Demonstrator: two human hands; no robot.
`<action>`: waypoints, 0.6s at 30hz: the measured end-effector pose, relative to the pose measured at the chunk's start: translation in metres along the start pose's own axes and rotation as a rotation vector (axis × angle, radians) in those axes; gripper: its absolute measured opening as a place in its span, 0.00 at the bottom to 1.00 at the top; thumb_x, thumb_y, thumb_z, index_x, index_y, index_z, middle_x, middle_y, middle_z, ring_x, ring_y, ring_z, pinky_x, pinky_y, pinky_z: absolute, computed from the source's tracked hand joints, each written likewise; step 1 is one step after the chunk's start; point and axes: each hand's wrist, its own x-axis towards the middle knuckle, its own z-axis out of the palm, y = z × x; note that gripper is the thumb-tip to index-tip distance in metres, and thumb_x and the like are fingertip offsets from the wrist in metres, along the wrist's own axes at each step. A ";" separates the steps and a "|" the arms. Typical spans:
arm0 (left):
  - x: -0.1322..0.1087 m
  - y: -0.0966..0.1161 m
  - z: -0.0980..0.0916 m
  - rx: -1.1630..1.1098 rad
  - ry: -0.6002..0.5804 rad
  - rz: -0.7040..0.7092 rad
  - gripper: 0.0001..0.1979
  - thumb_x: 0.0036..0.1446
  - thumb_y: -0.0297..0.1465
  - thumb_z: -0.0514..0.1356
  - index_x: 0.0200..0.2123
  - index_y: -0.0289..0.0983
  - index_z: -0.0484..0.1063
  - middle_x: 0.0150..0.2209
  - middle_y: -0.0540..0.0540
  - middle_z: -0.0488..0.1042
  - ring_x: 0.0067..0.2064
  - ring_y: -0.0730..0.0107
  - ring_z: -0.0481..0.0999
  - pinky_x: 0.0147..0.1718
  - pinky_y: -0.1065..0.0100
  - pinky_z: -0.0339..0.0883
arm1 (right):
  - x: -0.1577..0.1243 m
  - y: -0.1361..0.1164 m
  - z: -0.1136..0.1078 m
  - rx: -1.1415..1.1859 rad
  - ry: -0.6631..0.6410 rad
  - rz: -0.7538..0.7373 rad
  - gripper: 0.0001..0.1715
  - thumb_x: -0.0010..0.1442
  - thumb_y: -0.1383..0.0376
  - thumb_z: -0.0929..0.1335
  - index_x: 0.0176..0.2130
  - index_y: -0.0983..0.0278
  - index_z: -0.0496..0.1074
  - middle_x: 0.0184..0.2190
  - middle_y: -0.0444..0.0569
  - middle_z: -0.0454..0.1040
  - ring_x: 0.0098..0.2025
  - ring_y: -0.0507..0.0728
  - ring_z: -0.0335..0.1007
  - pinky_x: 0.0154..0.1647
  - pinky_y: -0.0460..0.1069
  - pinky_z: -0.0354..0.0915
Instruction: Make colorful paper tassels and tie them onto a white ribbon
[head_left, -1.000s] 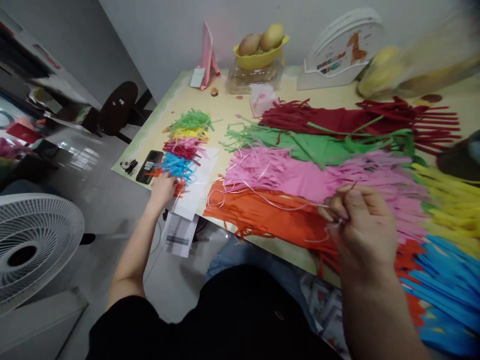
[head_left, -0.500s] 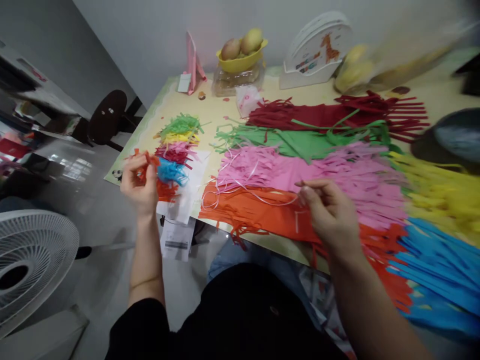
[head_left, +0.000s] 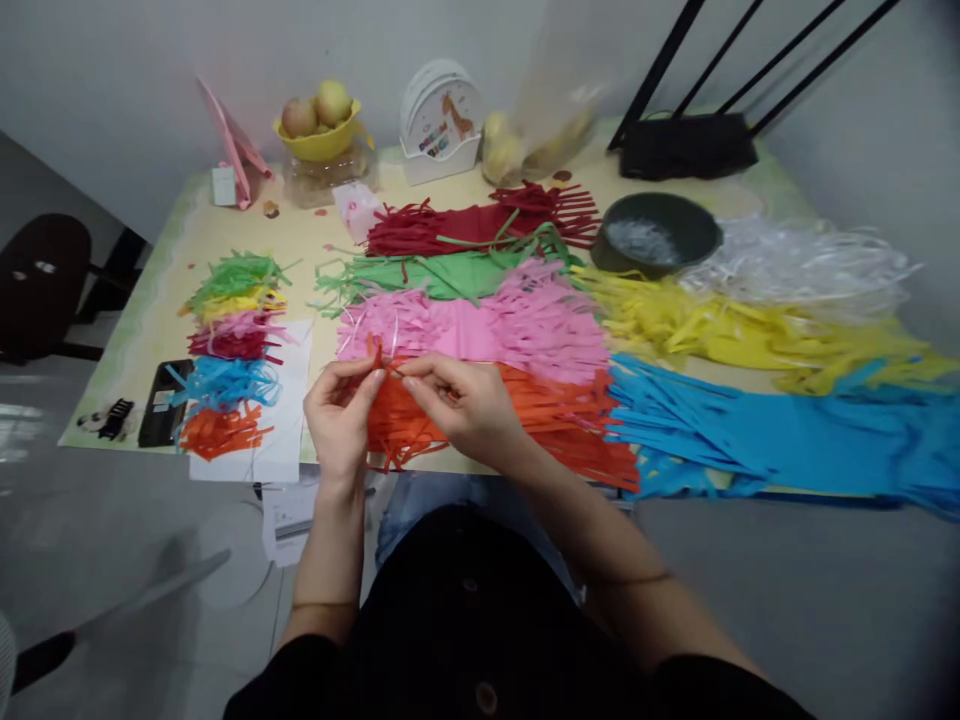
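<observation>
My left hand (head_left: 339, 415) and my right hand (head_left: 461, 402) meet over the near edge of the table, fingertips together. Both pinch a small bundle of orange paper strips (head_left: 377, 358) and a thin white ribbon between them. Beneath my hands lies a long fringed orange paper sheet (head_left: 555, 420), with a fringed pink sheet (head_left: 517, 320) just behind it. To the left, small bundles of cut strips lie in a row: green (head_left: 236, 272), yellow, pink, dark red, blue (head_left: 225, 382) and orange (head_left: 219, 430), partly on a white sheet (head_left: 289, 400).
Fringed green (head_left: 450, 275), red (head_left: 480, 225), yellow (head_left: 712, 325) and blue (head_left: 765, 435) sheets cover the table. A dark bowl (head_left: 654, 232), clear ribbon pile (head_left: 795, 262), yellow fruit bowl (head_left: 319, 120), giraffe stand (head_left: 441, 118), black phone (head_left: 163, 400) and a dark stool (head_left: 41, 280) at left.
My left hand picked orange strips from the left pile and brought them to the middle. My right hand moved left to meet it. My view swung right.
</observation>
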 end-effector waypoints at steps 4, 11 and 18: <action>-0.003 0.004 0.003 0.066 0.034 0.072 0.08 0.51 0.32 0.72 0.35 0.37 0.80 0.35 0.48 0.81 0.39 0.70 0.81 0.43 0.69 0.75 | -0.001 0.006 0.000 0.004 0.012 0.033 0.10 0.64 0.62 0.67 0.38 0.64 0.76 0.17 0.38 0.60 0.19 0.47 0.52 0.22 0.44 0.49; -0.004 0.005 0.005 0.181 0.068 0.205 0.06 0.54 0.30 0.70 0.36 0.38 0.80 0.37 0.47 0.81 0.41 0.69 0.81 0.44 0.67 0.75 | -0.001 0.005 -0.002 0.079 -0.003 0.074 0.10 0.63 0.61 0.66 0.37 0.65 0.75 0.17 0.37 0.59 0.18 0.46 0.51 0.21 0.44 0.48; -0.006 0.005 0.007 0.211 0.056 0.292 0.05 0.56 0.28 0.69 0.37 0.39 0.80 0.37 0.48 0.81 0.41 0.70 0.81 0.46 0.66 0.74 | -0.001 0.005 -0.004 0.152 -0.030 0.141 0.11 0.62 0.60 0.66 0.36 0.66 0.74 0.18 0.37 0.58 0.19 0.46 0.50 0.20 0.45 0.46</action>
